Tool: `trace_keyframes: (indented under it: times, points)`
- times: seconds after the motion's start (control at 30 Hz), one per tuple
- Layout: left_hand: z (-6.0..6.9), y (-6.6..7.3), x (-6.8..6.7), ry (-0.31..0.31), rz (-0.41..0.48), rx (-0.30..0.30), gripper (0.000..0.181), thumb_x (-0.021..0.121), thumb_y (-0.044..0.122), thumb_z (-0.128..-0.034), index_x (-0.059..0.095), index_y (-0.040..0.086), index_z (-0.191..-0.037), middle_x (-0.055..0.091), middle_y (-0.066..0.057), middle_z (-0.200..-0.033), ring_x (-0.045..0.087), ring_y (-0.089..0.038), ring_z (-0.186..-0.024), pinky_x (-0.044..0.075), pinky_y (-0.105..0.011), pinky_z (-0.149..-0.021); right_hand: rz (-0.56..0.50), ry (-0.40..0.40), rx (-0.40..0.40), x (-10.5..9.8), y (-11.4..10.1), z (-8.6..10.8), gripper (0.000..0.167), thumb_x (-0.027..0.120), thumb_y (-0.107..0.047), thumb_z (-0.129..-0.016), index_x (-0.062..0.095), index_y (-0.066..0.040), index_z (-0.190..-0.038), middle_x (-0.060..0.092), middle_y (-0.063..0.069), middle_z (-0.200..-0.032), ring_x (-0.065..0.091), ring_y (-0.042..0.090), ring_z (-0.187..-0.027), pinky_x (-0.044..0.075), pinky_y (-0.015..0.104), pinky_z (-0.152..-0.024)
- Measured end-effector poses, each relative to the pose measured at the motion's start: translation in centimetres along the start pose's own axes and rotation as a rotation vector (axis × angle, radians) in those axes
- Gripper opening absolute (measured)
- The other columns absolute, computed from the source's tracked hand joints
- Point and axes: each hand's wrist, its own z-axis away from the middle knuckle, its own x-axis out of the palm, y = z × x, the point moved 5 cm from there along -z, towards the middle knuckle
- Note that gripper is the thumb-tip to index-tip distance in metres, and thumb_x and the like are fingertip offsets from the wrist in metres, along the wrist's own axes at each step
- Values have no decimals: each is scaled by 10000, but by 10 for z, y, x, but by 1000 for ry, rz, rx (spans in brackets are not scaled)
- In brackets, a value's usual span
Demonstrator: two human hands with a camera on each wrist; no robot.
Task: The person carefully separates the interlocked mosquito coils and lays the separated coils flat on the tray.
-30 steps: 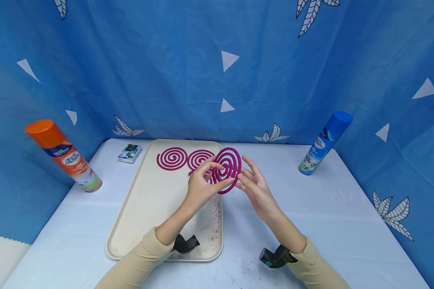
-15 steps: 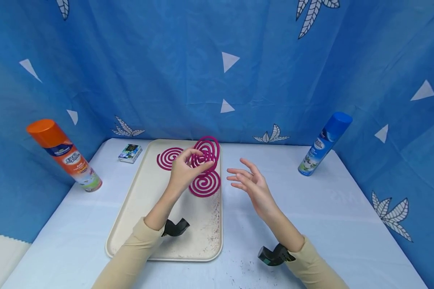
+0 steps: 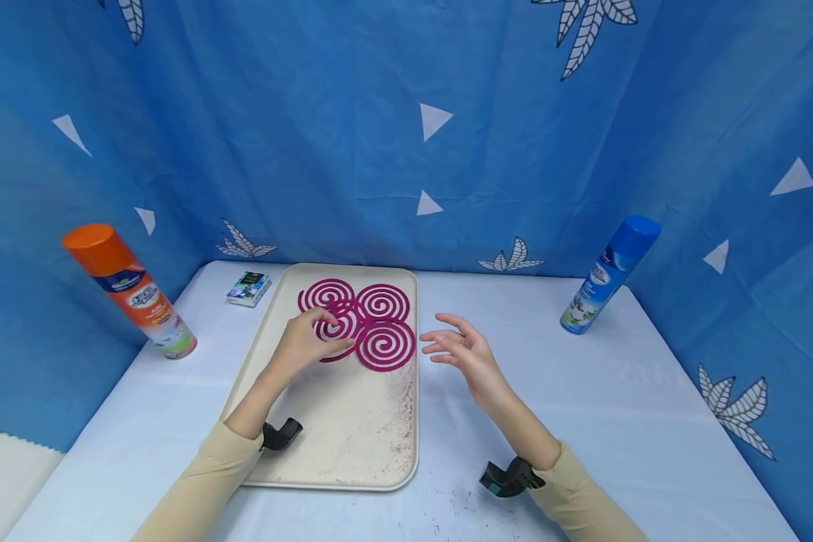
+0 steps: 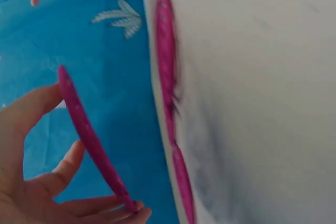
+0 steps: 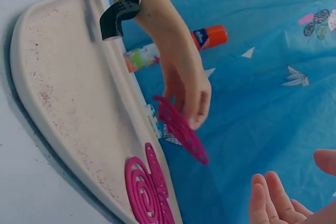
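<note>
My left hand holds a magenta mosquito coil between thumb and fingers, above the cream tray. In the right wrist view that coil hangs tilted, clear of the tray surface. Three more coils lie flat at the tray's far end: a back-left coil, a back-right coil and a front-right coil. The held coil partly covers the back-left one in the head view. Right of the tray, my right hand hovers with loosely extended fingers and nothing in them.
An orange-capped spray can stands left of the tray, and a blue-capped spray can stands at the right. A small box sits beside the tray's far left corner. Blue curtain encloses the white table.
My left hand has carried the coil leftward and then closer to me, away from my right hand. The right hand has let go of that coil and stayed near its place.
</note>
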Motion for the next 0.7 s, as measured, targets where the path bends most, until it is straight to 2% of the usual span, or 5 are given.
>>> trace_keyframes:
  times: [0.13,0.27,0.4,0.5,0.7]
  points:
    - [9,-19,-5,-37,-106,22,387,828,264,-710,609,44,-942,636,-133,-1078,564,-276,-961,481,-403,-796,10,-2,1,4,12,-9,463,588,-149,-930,437,-100,-1365,703,32,-1065,673,69,-876,549,292,-869]
    - [13,-31,-7,-48,-131,6,367,829,243,-699,609,38,-909,630,-149,-1045,557,-278,-934,480,-403,-775,75,-10,8,14,23,-23,521,635,-120,-894,438,-86,-1375,676,109,-1121,643,67,-922,529,277,-891]
    - [14,-36,-7,-80,-146,3,386,840,231,-682,608,24,-910,633,-147,-985,561,-266,-899,478,-373,-744,194,-33,-5,29,31,-42,607,675,-99,-858,410,-48,-1401,596,215,-1234,602,222,-1059,520,346,-937]
    - [15,-40,-7,-84,-167,6,410,850,213,-664,606,8,-922,631,-152,-977,577,-271,-908,503,-395,-775,298,-41,-61,36,36,-58,677,706,-85,-825,378,-10,-1412,536,253,-1299,526,349,-1181,484,439,-995]
    - [16,-45,-5,-86,-214,1,443,852,230,-663,596,10,-949,624,-160,-1004,579,-282,-930,504,-435,-814,456,-42,-138,40,52,-81,792,770,-101,-768,343,-12,-1429,506,245,-1345,468,395,-1253,413,526,-1055]
